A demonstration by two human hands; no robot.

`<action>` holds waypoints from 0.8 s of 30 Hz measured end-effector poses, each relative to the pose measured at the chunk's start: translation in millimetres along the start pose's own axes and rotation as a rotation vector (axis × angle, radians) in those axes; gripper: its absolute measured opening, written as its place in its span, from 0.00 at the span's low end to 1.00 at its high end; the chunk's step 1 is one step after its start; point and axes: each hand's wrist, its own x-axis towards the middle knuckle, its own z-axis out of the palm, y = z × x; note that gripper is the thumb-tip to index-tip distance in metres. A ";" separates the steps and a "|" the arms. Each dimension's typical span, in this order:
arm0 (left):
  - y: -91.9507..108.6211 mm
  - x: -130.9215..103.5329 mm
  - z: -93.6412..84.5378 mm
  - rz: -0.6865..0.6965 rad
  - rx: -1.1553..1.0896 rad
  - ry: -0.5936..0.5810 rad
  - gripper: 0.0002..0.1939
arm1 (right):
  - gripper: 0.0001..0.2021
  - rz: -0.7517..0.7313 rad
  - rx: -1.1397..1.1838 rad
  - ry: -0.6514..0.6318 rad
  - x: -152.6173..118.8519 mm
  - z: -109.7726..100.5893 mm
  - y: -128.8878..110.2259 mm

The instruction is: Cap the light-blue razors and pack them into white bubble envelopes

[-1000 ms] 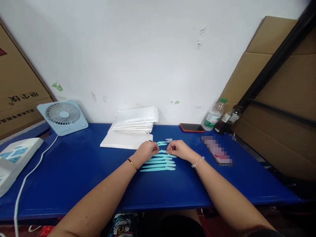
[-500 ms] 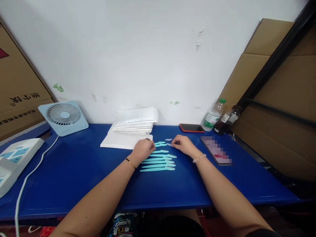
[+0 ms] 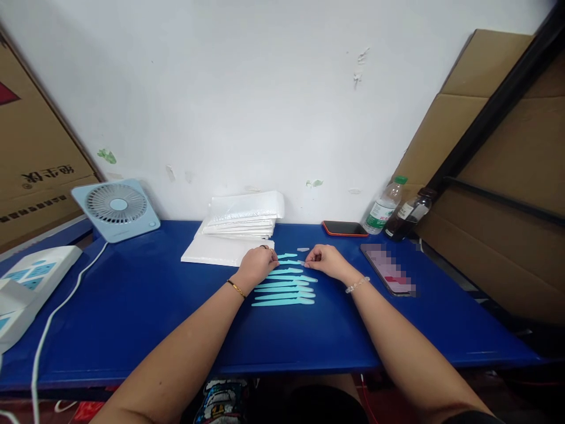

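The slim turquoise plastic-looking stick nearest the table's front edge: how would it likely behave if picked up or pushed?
The slim turquoise plastic-looking stick is probably light, given its narrow shape. It looks fairly stiff, as its handle lies straight. Pushed, it would likely slide over the glossy blue tabletop rather than roll, given its bent end.

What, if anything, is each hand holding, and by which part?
Left hand: a slim turquoise plastic-looking stick, toward its left end. Right hand: apparently a small, slender translucent cap-like piece, pinched at its right end.
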 end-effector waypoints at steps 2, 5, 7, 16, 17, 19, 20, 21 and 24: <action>-1.4 0.2 0.3 -0.001 -0.015 0.006 0.08 | 0.09 0.020 -0.006 -0.007 -1.2 -1.8 -1.8; -2.0 0.4 0.1 0.000 -0.029 0.007 0.08 | 0.09 0.014 -0.007 0.010 -1.5 -0.5 -5.7; -1.0 0.2 0.1 -0.003 -0.037 -0.009 0.08 | 0.08 -0.016 0.007 0.001 -1.0 3.3 -9.6; 1.2 -2.3 4.0 0.044 -0.102 -0.009 0.13 | 0.09 -0.153 -0.016 0.092 4.3 6.1 -4.4; 0.4 -1.6 3.9 0.051 -0.080 0.039 0.14 | 0.10 -0.160 -0.042 0.151 6.9 5.5 -0.6; -1.7 0.4 3.4 0.052 -0.013 0.117 0.14 | 0.12 -0.166 -0.096 0.196 12.4 5.2 7.0; -2.7 1.6 3.3 0.042 0.014 0.128 0.12 | 0.11 -0.162 -0.115 0.186 14.6 5.4 10.2; -3.6 2.6 3.2 0.029 0.030 0.123 0.11 | 0.10 -0.152 -0.124 0.167 16.1 5.7 12.8; -4.8 4.7 3.4 0.015 0.032 0.092 0.07 | 0.07 -0.086 -0.100 0.135 16.2 6.6 15.4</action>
